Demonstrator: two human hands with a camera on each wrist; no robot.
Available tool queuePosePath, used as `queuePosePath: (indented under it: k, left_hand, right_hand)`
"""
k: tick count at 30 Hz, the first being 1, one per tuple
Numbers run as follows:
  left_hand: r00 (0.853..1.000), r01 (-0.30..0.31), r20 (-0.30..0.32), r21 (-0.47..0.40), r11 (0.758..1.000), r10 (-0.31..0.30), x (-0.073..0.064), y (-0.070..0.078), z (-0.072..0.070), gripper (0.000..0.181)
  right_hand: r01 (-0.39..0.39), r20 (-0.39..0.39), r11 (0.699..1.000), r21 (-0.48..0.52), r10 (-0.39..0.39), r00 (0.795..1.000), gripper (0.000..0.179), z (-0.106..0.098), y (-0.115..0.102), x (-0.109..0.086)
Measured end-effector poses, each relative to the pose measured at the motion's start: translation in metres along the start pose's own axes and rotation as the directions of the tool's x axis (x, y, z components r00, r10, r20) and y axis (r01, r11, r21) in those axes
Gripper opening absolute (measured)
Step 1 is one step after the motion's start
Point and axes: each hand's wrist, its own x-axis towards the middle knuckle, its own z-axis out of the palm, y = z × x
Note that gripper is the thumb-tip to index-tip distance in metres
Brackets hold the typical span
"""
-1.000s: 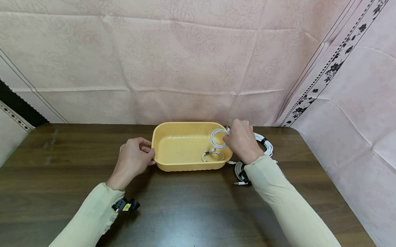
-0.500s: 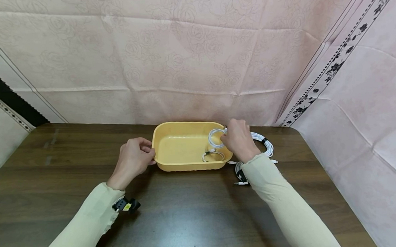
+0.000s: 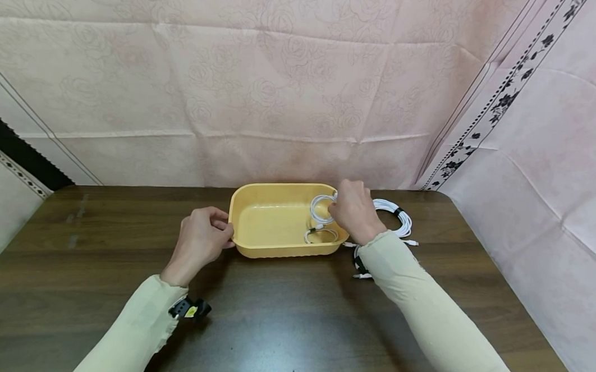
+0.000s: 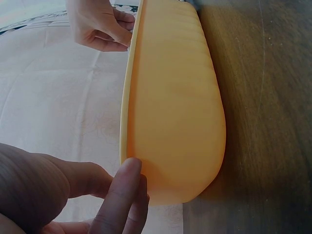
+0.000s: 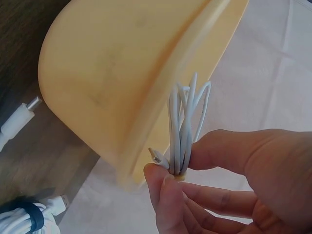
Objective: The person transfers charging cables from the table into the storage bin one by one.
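A yellow plastic basin (image 3: 268,218) stands on the wooden table near the back edge. At its left end my left hand (image 3: 201,238) pinches the rim; in the left wrist view its fingertips (image 4: 127,171) lie against the outer wall. My right hand (image 3: 358,210) holds a coiled white cable (image 5: 181,131) between thumb and fingers, at the basin's right rim. Its loop hangs over the inside of the basin, and a small plug sticks out by the fingertips. Another coiled white cable (image 3: 320,228) lies on the basin floor at the right.
Right of the basin, a larger coiled white cable (image 3: 404,221) with a dark strap lies on the table (image 3: 281,320). Nearer me is another strapped cable (image 3: 363,276), partly hidden by the right sleeve. A patterned cloth (image 3: 282,95) hangs behind the table.
My right hand has shifted slightly left with the coiled cable, bringing the loop further over the basin. The left hand and the basin have stayed in place.
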Motion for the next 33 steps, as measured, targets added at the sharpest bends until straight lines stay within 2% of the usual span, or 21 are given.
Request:
queuePosePath:
  k: [6,14,22,29,33]
  left_hand:
    - [1.000,-0.003,0.000,0.002,1.000,0.003,0.000,0.000,0.000,0.032]
    - [1.000,0.001,0.003,0.003,1.000,-0.001,0.000,0.000,0.000,0.032]
    - [1.000,0.002,0.003,-0.002,1.000,-0.002,0.001,0.000,0.000,0.031]
    - [1.000,0.008,0.002,-0.003,1.000,-0.008,0.001,0.000,0.000,0.031]
    - [1.000,0.012,0.002,-0.001,1.000,-0.012,0.001,0.001,0.001,0.031]
  right_hand:
    - [0.018,-0.010,1.000,0.000,-0.018,1.000,0.029,0.003,-0.001,-0.001]
    - [0.029,-0.023,0.999,-0.035,-0.030,0.999,0.034,0.009,-0.001,0.002]
    - [-0.004,0.003,0.999,-0.048,0.004,1.000,0.038,0.014,-0.003,0.006]
    - [-0.016,0.006,0.999,-0.042,0.017,1.000,0.037,0.018,-0.005,0.009]
    - [-0.030,0.032,0.999,-0.046,0.031,0.999,0.035,0.020,-0.006,0.010]
